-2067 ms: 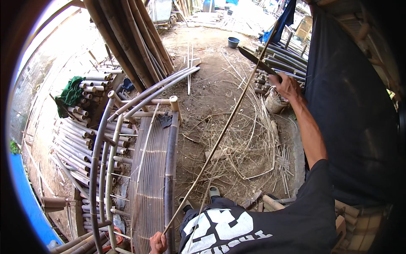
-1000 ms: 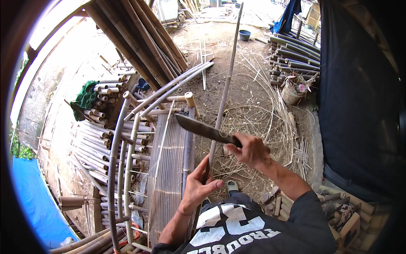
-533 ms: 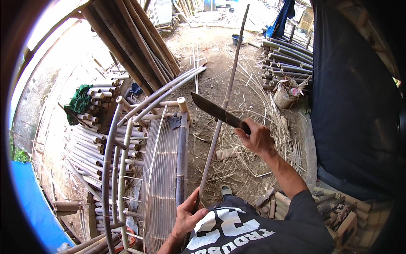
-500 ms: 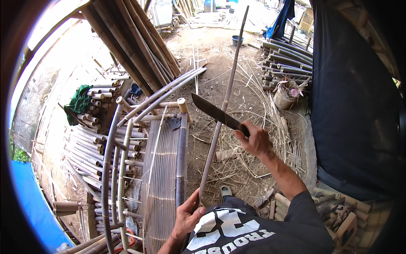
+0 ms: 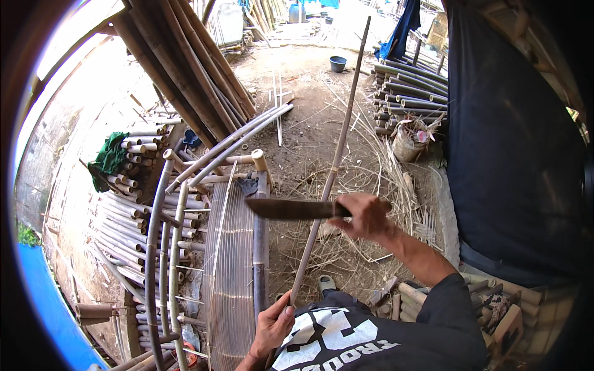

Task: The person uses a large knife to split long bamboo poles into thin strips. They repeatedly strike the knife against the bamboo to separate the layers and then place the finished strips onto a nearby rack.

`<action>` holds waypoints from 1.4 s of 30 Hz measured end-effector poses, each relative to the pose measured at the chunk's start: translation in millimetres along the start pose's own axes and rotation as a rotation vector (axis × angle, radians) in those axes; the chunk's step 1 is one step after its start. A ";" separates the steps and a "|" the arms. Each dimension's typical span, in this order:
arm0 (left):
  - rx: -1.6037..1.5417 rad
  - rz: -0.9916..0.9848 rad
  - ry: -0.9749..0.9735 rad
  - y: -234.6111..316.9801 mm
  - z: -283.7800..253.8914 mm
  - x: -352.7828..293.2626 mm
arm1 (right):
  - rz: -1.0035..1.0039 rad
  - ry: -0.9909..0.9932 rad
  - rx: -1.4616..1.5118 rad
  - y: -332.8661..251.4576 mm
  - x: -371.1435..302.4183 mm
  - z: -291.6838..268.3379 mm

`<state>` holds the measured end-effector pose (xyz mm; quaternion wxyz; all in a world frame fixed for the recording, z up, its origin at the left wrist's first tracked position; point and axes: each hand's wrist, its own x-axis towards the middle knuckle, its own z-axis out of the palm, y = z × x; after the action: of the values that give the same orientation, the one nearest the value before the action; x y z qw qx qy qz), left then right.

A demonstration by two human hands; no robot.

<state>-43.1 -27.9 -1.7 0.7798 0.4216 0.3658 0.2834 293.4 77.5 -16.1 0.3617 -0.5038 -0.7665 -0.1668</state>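
Note:
A long, slender bamboo pole (image 5: pixel 337 157) slants up and away from my lap, its far tip reaching toward the top of the view. Close to my body, my left hand (image 5: pixel 272 326) is wrapped round the pole's near end. My right hand (image 5: pixel 365 216) grips the handle of a machete (image 5: pixel 288 209), whose broad dark blade points left and crosses in front of the pole. Whether the blade touches the pole I cannot tell. To the left stands a bamboo bench (image 5: pixel 232 272) with a slatted seat, a dark cloth scrap (image 5: pixel 247 185) lying at its far end.
Stacked bamboo lengths (image 5: pixel 124 229) lie left of the bench, with a green cloth (image 5: pixel 110 157) on top. Thick poles (image 5: pixel 185 62) lean at the upper left. Shavings (image 5: pixel 377 179) litter the ground. A black bucket (image 5: pixel 338 63), more stacked bamboo (image 5: pixel 411 89) and a dark tarp (image 5: pixel 513 154) stand farther right.
My right hand has brought the machete lower and toward me, turning the blade from slanting up-left to nearly level. My left hand keeps its hold on the pole, and the view has shifted slightly.

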 end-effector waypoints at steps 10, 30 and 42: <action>-0.075 0.010 -0.021 -16.4 -22.8 -23.1 | 0.204 -0.154 0.107 11.8 -5.9 -34.2; 0.026 0.004 -0.022 -24.6 -21.5 -43.8 | 0.700 -0.167 0.085 83.4 -4.1 -51.4; 0.084 -0.109 -0.022 -37.4 -77.9 -108.1 | 0.833 -0.057 -0.208 186.4 29.4 -145.7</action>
<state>-163.0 -92.1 -27.6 0.7797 0.4367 0.3911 0.2202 509.4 87.7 84.3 0.3241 -0.8086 -0.4863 -0.0688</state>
